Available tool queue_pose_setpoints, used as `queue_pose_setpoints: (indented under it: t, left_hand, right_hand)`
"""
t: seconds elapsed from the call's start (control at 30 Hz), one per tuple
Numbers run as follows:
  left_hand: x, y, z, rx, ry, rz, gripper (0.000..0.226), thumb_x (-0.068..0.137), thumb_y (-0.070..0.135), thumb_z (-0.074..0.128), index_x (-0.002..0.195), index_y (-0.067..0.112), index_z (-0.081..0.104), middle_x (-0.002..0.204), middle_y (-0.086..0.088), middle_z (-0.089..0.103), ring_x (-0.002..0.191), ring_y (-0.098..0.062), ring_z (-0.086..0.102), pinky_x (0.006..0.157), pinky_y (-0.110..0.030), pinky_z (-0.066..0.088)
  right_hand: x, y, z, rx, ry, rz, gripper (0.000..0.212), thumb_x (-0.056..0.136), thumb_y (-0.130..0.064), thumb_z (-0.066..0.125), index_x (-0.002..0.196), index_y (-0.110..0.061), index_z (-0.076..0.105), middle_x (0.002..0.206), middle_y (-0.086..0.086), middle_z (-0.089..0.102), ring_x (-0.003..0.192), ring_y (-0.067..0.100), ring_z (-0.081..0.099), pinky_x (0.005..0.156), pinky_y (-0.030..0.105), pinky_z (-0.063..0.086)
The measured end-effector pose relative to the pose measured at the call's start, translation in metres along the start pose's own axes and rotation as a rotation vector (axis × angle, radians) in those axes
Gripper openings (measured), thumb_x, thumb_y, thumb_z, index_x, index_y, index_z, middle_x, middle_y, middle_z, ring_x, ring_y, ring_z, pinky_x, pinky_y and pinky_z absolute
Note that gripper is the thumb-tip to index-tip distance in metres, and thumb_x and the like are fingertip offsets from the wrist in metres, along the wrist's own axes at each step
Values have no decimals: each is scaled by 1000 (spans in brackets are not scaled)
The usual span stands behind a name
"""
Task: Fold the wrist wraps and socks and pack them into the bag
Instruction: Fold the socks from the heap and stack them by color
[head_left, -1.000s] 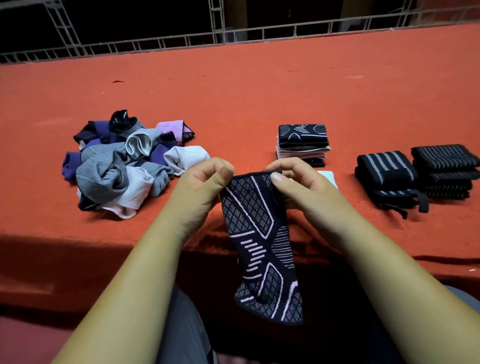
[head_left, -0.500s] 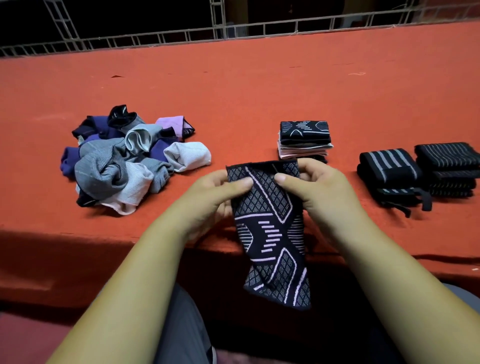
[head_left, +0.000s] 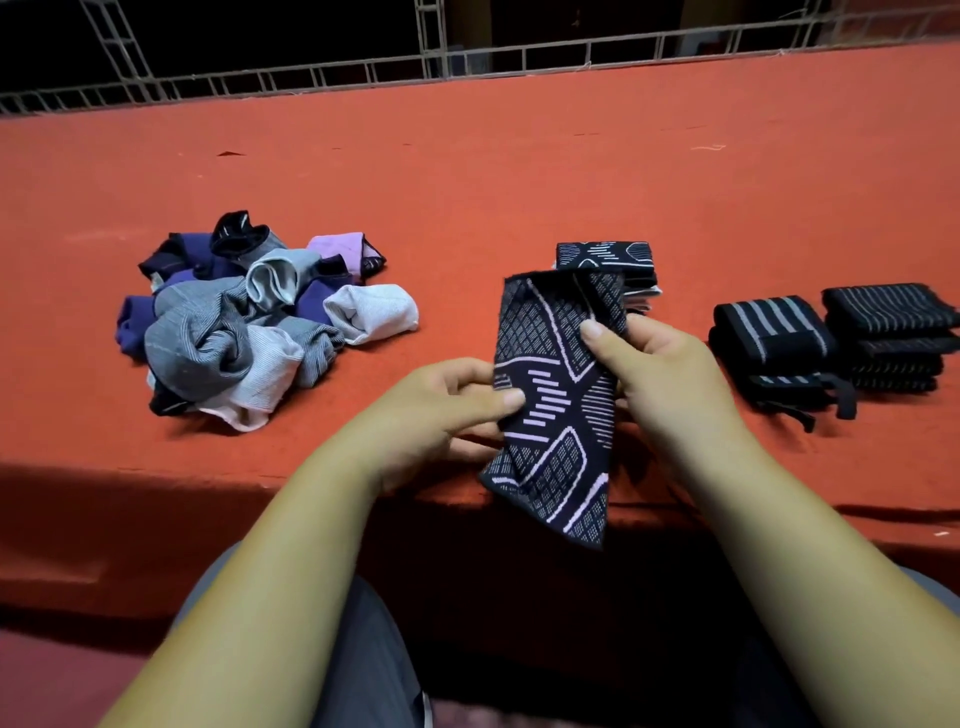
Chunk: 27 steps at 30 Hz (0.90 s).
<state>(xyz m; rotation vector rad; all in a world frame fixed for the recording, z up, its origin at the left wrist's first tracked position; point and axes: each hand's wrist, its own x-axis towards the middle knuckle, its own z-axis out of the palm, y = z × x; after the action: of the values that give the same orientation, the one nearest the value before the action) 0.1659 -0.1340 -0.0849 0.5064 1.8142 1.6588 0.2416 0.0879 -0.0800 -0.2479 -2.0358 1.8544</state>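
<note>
A black sock with a white geometric pattern (head_left: 558, 395) hangs upright over the front edge of the red surface, held between both hands. My left hand (head_left: 441, 410) pinches its left edge about halfway down. Near the top, my right hand (head_left: 660, 374) grips the right edge, thumb across the front. Behind the sock is a small stack of folded socks (head_left: 613, 262), partly hidden by it. A loose heap of grey, purple, white and black socks (head_left: 244, 322) lies at the left. Two stacks of folded black striped wrist wraps (head_left: 774, 348) (head_left: 893, 332) sit at the right.
The red carpeted surface (head_left: 519, 171) stretches far back to a metal railing (head_left: 467, 62). Its front edge drops off just below my hands, above my lap. No bag is in view.
The patterned sock has been lifted higher over the surface. My left hand has slid from its top edge down to its middle, and my right hand holds the upper right edge.
</note>
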Motion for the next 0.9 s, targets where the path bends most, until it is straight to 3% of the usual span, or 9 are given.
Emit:
queue_pose_setpoints:
  t: [0.1, 0.2, 0.27, 0.4, 0.53, 0.63, 0.73, 0.8, 0.9]
  left_hand:
    - [0, -3, -1, 24, -35, -10, 39, 94, 6, 75, 132, 9, 65, 124, -9, 76, 104, -23, 72, 95, -42, 56]
    - [3, -7, -4, -15, -27, -6, 43, 92, -7, 73, 133, 2, 65, 128, -24, 72, 116, -38, 69, 112, -53, 47]
    - [5, -9, -7, -5, -8, 1, 46, 90, -8, 73, 134, 3, 65, 132, -31, 67, 115, -39, 67, 113, -56, 47]
    - [0, -2, -5, 30, -91, 45, 45, 95, -10, 64, 136, 7, 65, 138, -26, 65, 117, -28, 68, 99, -39, 57]
    - [-2, 2, 8, -131, -92, 116, 40, 99, 8, 67, 139, 2, 62, 141, -17, 67, 125, -26, 65, 108, -39, 52]
    - [4, 8, 20, -241, 44, 186, 44, 97, 26, 70, 136, 6, 66, 136, -18, 70, 116, -27, 67, 97, -38, 53]
    - [6, 15, 30, -309, 131, 246, 25, 95, 28, 75, 114, 11, 75, 110, -17, 76, 84, -19, 73, 69, -28, 60]
    - [5, 18, 32, -325, 159, 279, 20, 95, 25, 73, 108, 10, 76, 100, -17, 77, 74, -19, 73, 61, -29, 61]
    - [5, 17, 27, -322, 205, 271, 26, 101, 20, 69, 117, -1, 73, 108, -26, 76, 84, -29, 73, 78, -38, 62]
  right_hand:
    - [-1, -3, -2, 97, 63, 21, 19, 102, -40, 70, 109, -26, 79, 103, 3, 83, 101, 34, 79, 93, 65, 60]
    - [1, -5, -5, 163, 141, 11, 19, 104, -35, 67, 112, -22, 78, 106, 6, 82, 105, 37, 77, 95, 63, 60]
    - [3, -6, -8, 222, 190, 7, 21, 106, -35, 65, 115, -21, 77, 110, 8, 81, 106, 36, 77, 96, 59, 60]
    - [4, -6, -13, 278, 200, 10, 20, 108, -33, 61, 116, -20, 75, 114, 11, 80, 94, 26, 75, 86, 50, 59]
    - [0, -10, -13, 320, 97, 33, 21, 107, -35, 62, 121, -23, 74, 119, 10, 79, 102, 30, 74, 91, 53, 58]
    - [-4, -14, -9, 393, 25, 68, 25, 107, -29, 63, 126, -17, 73, 121, 15, 78, 108, 36, 73, 98, 57, 57]
    - [-9, -17, -3, 464, -51, 81, 27, 107, -23, 62, 130, -12, 72, 123, 19, 76, 117, 41, 72, 104, 57, 56]
    - [-11, -20, -2, 481, -111, 87, 27, 107, -21, 62, 129, -9, 72, 121, 19, 77, 113, 39, 74, 98, 51, 61]
    - [-9, -20, -9, 302, -252, 130, 19, 104, -25, 65, 114, -13, 75, 99, 10, 80, 74, 21, 74, 58, 29, 59]
